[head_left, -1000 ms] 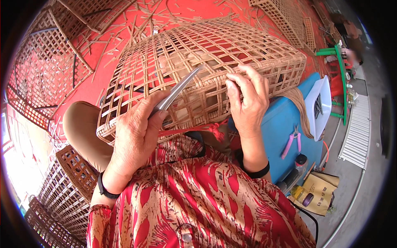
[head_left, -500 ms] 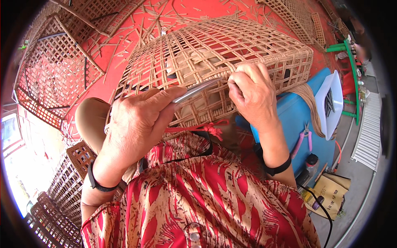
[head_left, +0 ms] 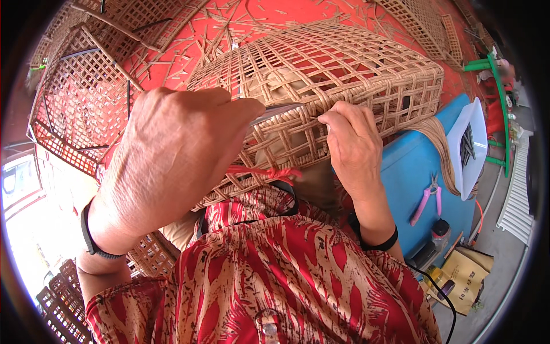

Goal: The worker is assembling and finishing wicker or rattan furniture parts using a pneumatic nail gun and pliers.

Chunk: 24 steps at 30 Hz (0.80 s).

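One woven basket, two hands gripping rim.

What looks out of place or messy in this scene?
Short cane offcuts lie scattered over the red floor behind the basket. The basket's weave looks even, with no visible damage. The pink pliers lie neatly on the blue box.

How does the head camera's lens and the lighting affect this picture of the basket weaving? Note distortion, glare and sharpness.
Head view: fisheye bends the woven basket and leaves black corners; overexposed glare at lower left; left hand looms large; right hand looks sharp.
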Tool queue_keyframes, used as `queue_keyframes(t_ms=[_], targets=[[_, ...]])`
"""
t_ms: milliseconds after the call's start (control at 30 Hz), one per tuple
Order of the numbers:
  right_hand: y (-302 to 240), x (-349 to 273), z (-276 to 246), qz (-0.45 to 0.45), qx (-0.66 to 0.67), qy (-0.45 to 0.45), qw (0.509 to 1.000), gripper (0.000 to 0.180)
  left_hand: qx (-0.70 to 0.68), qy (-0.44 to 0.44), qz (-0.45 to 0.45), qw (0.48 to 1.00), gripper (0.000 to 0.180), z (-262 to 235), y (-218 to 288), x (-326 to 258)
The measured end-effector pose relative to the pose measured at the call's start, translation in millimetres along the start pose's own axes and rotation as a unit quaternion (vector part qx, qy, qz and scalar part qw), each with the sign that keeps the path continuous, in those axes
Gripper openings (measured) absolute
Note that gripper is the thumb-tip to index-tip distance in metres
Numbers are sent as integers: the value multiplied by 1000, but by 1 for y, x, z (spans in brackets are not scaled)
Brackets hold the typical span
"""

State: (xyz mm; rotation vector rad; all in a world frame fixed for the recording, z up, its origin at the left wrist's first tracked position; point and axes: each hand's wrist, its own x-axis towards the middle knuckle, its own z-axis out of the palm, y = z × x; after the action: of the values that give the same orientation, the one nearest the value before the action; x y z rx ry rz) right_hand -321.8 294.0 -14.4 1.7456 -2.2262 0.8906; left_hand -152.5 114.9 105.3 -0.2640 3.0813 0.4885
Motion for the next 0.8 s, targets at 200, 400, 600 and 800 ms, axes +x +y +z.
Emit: queue_keyframes(t_ms=[200,400,600,800], targets=[[0,-3,2,3,1,9,1000,27,59,-42,21,997,21,-13,2,15],[-7,2,2,-7,15,7,1000,25,66,13,75,995,16,-19,-2,18],[3,-6,6,5,13,20,1000,23,-4,-53,14,998,23,-11,-14,33],[0,-4,6,4,28,30,999,22,-358,-56,-222,905,21,46,-33,-7]])
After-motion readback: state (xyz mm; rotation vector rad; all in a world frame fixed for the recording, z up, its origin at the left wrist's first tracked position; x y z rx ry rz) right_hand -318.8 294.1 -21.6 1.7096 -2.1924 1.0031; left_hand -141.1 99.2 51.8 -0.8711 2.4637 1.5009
